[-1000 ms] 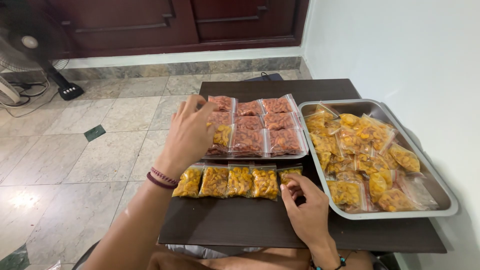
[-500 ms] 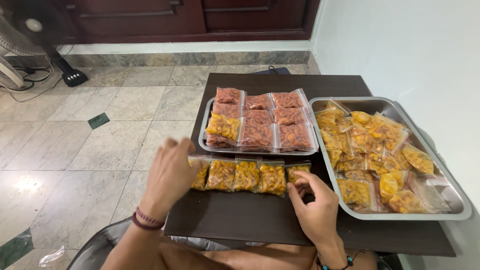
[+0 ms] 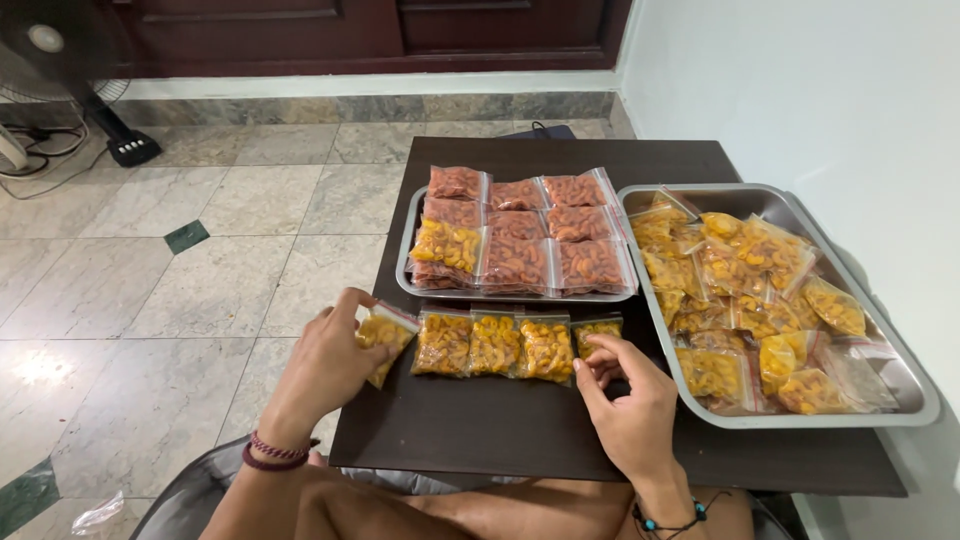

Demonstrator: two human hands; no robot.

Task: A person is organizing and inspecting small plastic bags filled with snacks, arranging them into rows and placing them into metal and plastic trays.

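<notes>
Yellow-orange snack bags (image 3: pixel 495 345), reddish-brown bags (image 3: pixel 515 262), silver trays (image 3: pixel 925 400), dark brown table (image 3: pixel 480 430), grey marbled floor (image 3: pixel 150 290)

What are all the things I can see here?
Yellow snack bags: five, in a row at the table's front.
Red-brown snack bags: about ten, on the left tray, one yellow among them.
Left tray: one, silver.
Right tray: one, silver, piled with yellow bags.
Table: one, dark brown.
Fan: one, black, on the floor.
Left hand: holds the leftmost bag.
Right hand: touches the rightmost bag.
</notes>
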